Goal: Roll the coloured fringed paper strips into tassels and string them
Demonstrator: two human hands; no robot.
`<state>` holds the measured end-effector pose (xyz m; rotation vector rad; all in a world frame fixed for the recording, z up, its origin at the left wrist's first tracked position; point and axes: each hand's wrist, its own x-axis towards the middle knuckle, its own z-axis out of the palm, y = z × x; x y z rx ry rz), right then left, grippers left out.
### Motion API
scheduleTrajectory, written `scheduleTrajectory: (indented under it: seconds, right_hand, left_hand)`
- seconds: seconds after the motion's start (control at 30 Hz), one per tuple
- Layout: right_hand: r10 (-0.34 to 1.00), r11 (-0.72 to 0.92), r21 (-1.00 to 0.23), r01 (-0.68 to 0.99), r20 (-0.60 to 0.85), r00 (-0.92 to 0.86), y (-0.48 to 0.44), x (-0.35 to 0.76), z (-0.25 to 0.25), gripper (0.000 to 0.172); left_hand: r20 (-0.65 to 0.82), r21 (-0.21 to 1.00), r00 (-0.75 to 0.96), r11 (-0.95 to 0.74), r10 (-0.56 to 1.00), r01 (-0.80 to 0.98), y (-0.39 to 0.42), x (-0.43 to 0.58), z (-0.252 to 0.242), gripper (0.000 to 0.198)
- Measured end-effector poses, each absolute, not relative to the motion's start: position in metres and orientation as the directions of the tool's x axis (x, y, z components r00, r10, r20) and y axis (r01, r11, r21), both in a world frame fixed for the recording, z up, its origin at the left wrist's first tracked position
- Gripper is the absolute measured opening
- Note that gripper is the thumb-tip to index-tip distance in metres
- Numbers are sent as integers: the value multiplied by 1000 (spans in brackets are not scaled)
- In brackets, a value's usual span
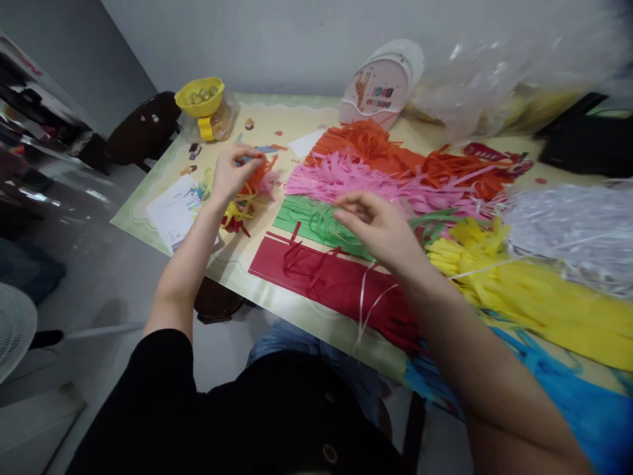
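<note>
My left hand [232, 173] is over the left part of the table, its fingers pinched on thin orange paper strips [258, 175]. Below it lies a small tangled pile of yellow, pink and red strips [238, 211]. My right hand [378, 227] hovers over the green fringed paper [316, 218], thumb and fingers drawn together; anything between them is too small to make out. Nearer me is dark red paper [316, 270] with loose cut strips. Behind the green lie pink fringe [346, 175] and orange fringe [366, 145]. A white ribbon [362, 297] hangs by my right wrist.
A yellow bowl of round green fruit [200, 97] sits at the back left. White papers [173, 208] lie at the left edge. Yellow fringe [534, 297], blue paper [568, 396], white shredded strips [568, 231] and a black object [588, 142] occupy the right side.
</note>
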<state>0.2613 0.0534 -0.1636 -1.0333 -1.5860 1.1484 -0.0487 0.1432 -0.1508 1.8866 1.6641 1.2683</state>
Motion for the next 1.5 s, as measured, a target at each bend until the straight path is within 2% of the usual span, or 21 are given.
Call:
scheduleTrajectory:
  seconds: [0.13,0.3,0.43,0.5,0.57,0.63,0.77,0.93,1.07,1.17,1.27,1.4,1.5]
  right_hand:
    - [900,393,-893,219,325,-291,93,213,-160,17]
    - [884,426,-857,291,325,-337,116,181,-168,6]
    - [866,397,-914,84,343,-364,125,190,-176,5]
    - [841,406,-913,-36,389,-376,130,197,-178,17]
    - [825,439,-896,-73,434,-362,132,204,-177,32]
    - [831,486,-874,-19,469,-299,127,210,-174,41]
    - [819,574,-789,221,552,-156,101,221,-161,48]
    - [787,608,-687,398,587,-190,72,228,-147,38]
    - [810,572,-670,473,553,-197,66,230,-144,33]
    - [831,545,-677,495,513,-213,66,234,-143,31]
    - [855,518,-717,467,453,-252,68,239,-146,30]
    - [872,481,-812,332,403,-277,72,243,-156,52]
    - [870,476,-825,304,390,-302,73,246,-162,54]
  left_hand:
    - [343,821,-55,-271,938,502,107,-13,-172,20]
    - [304,878,-25,-269,952,396,87,5,-190,25]
    - [239,940,101,-256,966,226,87,4,-185,48]
    - [184,970,170,-207,968,124,90,4,-180,57]
    - [157,980,209,-178,965,84,95,5,-176,60]
    - [182,971,207,-210,961,119,99,9,-172,60]
    - [394,900,4,-387,919,199,98,25,-169,53]
    - [559,815,-92,-525,824,244,84,46,-173,45]
    - [611,770,-104,-559,785,307,76,53,-174,42]
    - [645,721,-85,-569,759,396,71,56,-172,40]
    - [702,609,3,-603,712,515,65,58,-167,35]
    - [733,501,71,-606,677,618,61,60,-164,34]
    - [712,487,91,-583,696,650,61,60,-165,34]
